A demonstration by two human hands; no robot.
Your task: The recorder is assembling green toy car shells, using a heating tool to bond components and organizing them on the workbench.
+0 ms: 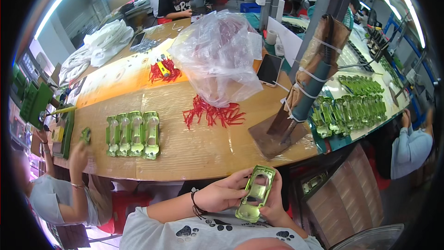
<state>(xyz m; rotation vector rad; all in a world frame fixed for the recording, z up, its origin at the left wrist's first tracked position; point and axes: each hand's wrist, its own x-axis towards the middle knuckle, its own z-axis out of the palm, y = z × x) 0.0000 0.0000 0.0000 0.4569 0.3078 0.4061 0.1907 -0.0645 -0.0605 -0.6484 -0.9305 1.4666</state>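
Above my lap, just off the near edge of the table, both hands hold a shiny green toy car body shell (pixel 260 188) with its hollow, open side showing. My left hand (pixel 231 188) has its fingers closed along the shell's left side. On the right side, my right hand (pixel 276 200) grips the shell, with the thumb near its lower end. Several similar green shells (pixel 133 135) stand in a row on the cardboard-covered table (pixel 185 153), to the left. Red thin strips (pixel 213 112) lie in a loose pile farther back.
A large clear plastic bag (pixel 217 60) sits mid-table, beside a phone (pixel 269 70). A wrapped metal post (pixel 303 88) rises at right, before more green shells (pixel 349 113). At left, a co-worker's hand (pixel 79 155) is near a green hand press (pixel 64 132). A yellow cutter (pixel 163 68) lies on red strips.
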